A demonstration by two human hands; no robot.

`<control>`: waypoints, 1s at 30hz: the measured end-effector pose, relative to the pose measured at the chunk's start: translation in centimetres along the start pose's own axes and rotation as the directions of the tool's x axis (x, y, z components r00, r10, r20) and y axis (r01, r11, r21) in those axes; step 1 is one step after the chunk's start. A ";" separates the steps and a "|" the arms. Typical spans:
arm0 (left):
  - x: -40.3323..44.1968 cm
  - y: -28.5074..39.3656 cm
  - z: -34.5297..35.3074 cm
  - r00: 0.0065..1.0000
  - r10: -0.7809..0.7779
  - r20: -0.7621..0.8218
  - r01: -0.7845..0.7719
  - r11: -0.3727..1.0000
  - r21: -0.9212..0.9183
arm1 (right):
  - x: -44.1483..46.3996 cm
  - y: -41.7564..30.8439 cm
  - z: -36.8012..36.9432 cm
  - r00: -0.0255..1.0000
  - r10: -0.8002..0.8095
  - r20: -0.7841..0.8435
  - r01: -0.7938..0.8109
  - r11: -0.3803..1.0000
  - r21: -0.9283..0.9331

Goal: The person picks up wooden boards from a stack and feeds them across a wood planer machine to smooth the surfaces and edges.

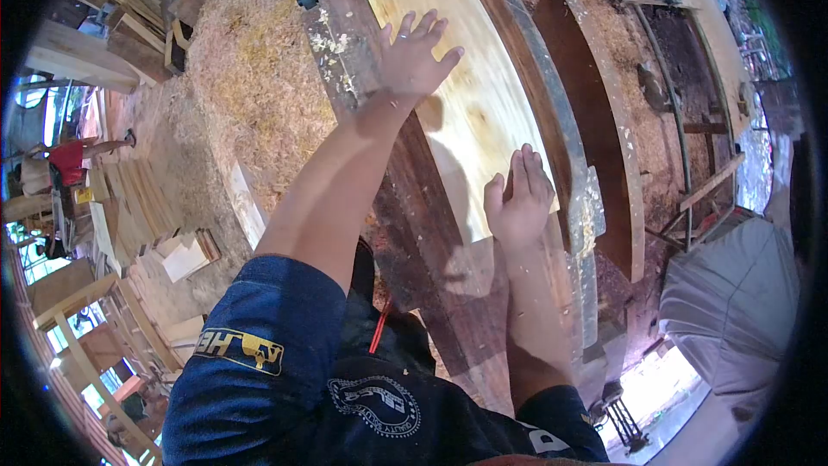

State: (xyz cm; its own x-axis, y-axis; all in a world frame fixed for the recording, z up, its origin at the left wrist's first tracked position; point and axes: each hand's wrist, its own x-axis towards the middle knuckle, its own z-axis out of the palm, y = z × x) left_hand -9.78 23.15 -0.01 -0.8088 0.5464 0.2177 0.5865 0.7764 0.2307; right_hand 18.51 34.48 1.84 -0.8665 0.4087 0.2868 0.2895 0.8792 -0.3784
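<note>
A pale, smooth wooden board (496, 95) lies lengthwise on a dark wooden workbench (414, 233). My left hand (417, 60) is over the board's left edge, palm down with the fingers spread, holding nothing. Near the board's closer end is my right hand (521, 203), its fingers stretched out side by side and the thumb apart. That hand is also free of any object. Whether either palm presses on the wood or hovers just above it, I cannot tell. Shadows of my arms fall across the board and bench.
Wood shavings (250, 60) cover the ground to the left. A brown plank (595, 112) stands along the bench's right side, near a metal-and-wood frame (681, 129). A grey cover (733, 293) drapes something at lower right. Stacked boards (142, 207) and another person (69, 160) are far left.
</note>
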 end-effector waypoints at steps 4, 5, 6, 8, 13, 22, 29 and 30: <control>0.9 -0.6 0.0 1.000 -0.006 0.005 0.006 1.000 0.002 | 0.9 -0.3 0.6 1.000 -0.006 -0.001 0.006 1.000 0.001; 1.2 -0.8 0.0 1.000 -0.007 0.015 0.007 1.000 0.009 | 1.2 -0.4 0.8 1.000 -0.006 0.002 0.006 1.000 -0.005; 1.5 -1.0 -0.1 1.000 -0.009 0.024 0.008 1.000 0.016 | 1.5 -0.5 1.0 1.000 -0.006 0.005 0.006 1.000 -0.011; 1.9 -1.4 -0.2 0.999 -0.016 0.043 0.016 1.000 0.022 | 2.1 -0.8 1.3 1.000 -0.004 0.012 0.004 1.000 -0.016; 3.7 -2.4 -0.3 0.993 -0.051 0.108 0.045 0.998 0.049 | 3.9 -1.3 2.1 1.000 -0.004 0.021 0.004 1.000 -0.009; 6.5 -4.8 0.7 0.990 0.091 0.105 -0.098 0.993 0.069 | 6.9 -2.6 3.6 1.000 -0.010 0.030 0.011 0.999 -0.043; 8.9 -7.3 2.4 0.988 0.155 -0.020 -0.154 0.987 0.040 | 9.5 -3.5 4.7 0.998 -0.009 0.064 0.013 0.998 -0.060; 9.3 -7.6 2.3 0.987 0.159 -0.023 -0.158 0.986 0.043 | 9.9 -3.5 5.0 0.998 -0.012 0.062 0.015 0.998 -0.054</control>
State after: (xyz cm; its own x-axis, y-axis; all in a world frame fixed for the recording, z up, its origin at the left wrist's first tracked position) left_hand -21.85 23.10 -1.95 -0.7038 0.6557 0.2733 0.7048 0.6928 0.1526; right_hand 6.89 34.16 1.59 -0.8932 0.3826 0.2363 0.2982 0.8972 -0.3258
